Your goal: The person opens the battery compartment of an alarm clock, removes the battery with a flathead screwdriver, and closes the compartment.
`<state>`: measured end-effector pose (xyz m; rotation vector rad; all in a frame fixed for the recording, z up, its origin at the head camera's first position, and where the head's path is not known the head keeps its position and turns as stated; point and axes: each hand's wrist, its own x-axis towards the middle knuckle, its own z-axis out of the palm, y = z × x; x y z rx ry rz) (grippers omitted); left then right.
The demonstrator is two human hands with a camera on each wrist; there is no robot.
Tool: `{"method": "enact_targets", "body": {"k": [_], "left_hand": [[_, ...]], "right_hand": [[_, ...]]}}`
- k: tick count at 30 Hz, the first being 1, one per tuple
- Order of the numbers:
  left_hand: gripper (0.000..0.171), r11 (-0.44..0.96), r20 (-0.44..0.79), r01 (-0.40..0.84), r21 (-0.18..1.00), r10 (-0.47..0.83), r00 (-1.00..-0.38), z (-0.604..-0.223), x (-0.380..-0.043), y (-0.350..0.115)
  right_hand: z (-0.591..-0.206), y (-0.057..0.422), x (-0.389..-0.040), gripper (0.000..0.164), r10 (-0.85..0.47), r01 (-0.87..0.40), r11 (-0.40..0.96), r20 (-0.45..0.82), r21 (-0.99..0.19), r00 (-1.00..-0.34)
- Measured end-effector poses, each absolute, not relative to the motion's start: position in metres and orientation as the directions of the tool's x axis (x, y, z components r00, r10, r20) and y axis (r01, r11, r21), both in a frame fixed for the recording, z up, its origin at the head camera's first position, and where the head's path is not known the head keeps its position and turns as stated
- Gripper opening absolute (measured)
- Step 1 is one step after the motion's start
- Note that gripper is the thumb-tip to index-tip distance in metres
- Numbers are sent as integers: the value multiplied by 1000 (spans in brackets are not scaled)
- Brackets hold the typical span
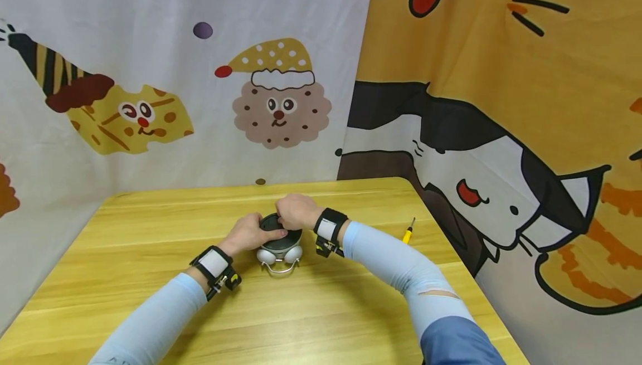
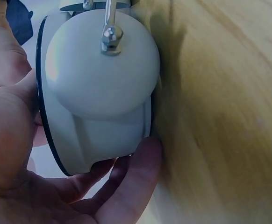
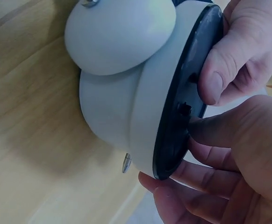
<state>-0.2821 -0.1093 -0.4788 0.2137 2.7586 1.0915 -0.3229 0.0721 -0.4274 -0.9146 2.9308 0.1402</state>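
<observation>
A white twin-bell alarm clock (image 1: 283, 242) lies face down on the table, its black back plate (image 3: 173, 126) uppermost and its bells toward me. My left hand (image 1: 252, 232) holds the clock, thumb across the back plate and fingers curled round the side, as the left wrist view shows. At the far right side of the clock is my right hand (image 1: 298, 212). Its thumb (image 3: 213, 130) presses on the plate close to a small dark notch (image 3: 185, 108), while the other fingers bend round the rim. The clock's face is hidden underneath.
A screwdriver (image 1: 408, 235) with a yellow handle lies near the right edge of the wooden table (image 1: 150, 231). Behind the table hangs a printed cloth (image 1: 165, 30). One metal foot (image 3: 126, 163) sticks out from the clock's side.
</observation>
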Motion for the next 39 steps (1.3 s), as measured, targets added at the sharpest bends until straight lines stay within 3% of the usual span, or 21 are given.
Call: {"method": "enact_targets", "body": {"k": [19, 39], "left_hand": [[68, 744, -99, 60, 665, 167, -981, -477, -281, -108], [66, 746, -91, 75, 662, 180, -980, -476, -279, -109]], "right_hand": [[-425, 68, -333, 20, -553, -561, 823, -99, 88, -827], [-422, 78, -338, 14, -589, -580, 804, -48, -133, -806]]}}
